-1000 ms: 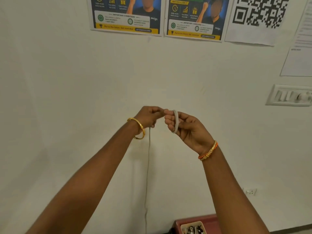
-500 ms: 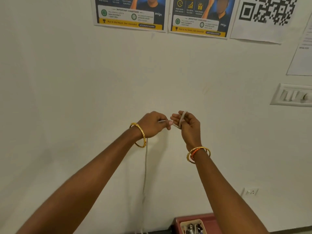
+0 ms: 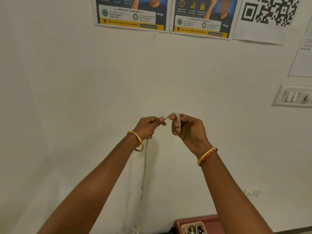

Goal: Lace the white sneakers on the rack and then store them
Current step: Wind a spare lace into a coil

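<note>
Both arms are raised in front of a white wall. A flat white shoelace (image 3: 177,119) loops over the fingers of my right hand (image 3: 189,130), which curls round it. My left hand (image 3: 148,127) pinches the same lace a short way to the left, fingers closed on it. From the left hand the lace hangs straight down along the wall (image 3: 144,168) toward the bottom edge. No sneaker or rack is in view.
Two blue-and-yellow posters (image 3: 130,13) and a QR-code sheet (image 3: 268,12) hang on the wall above. A switch plate (image 3: 294,96) sits at the right, a small socket (image 3: 251,193) lower down. A red box (image 3: 211,222) holding a tray of small items shows at the bottom.
My right hand has turned, with the lace loop now draped over its fingers, and the two hands have drawn slightly apart. The view tilted a little.
</note>
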`<action>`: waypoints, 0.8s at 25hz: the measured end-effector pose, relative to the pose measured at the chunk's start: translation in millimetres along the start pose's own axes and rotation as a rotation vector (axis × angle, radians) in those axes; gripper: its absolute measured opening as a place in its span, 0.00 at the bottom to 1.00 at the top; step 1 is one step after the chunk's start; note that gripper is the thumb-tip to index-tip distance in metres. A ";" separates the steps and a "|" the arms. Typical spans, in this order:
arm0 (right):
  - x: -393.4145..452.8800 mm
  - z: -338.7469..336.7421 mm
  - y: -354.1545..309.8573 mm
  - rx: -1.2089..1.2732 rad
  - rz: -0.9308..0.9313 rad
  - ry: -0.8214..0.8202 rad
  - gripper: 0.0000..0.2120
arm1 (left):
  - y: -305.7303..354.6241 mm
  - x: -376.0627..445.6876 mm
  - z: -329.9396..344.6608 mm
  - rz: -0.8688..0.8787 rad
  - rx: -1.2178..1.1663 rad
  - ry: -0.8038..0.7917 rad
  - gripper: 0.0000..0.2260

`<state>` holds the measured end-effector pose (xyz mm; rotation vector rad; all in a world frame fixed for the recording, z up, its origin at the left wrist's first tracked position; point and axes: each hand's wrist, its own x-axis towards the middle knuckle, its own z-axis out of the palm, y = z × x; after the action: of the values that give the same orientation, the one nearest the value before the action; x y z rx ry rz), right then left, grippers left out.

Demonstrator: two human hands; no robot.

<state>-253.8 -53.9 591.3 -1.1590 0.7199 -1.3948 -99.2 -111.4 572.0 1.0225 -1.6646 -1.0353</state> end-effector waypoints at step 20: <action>23.1 6.8 25.3 -0.504 -0.089 0.131 0.14 | 30.3 21.2 -21.2 0.274 0.397 0.072 0.10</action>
<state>-235.7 -79.5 576.0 -1.5106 1.1704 -1.4136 -89.9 -125.8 611.0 1.0286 -1.9294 -0.4935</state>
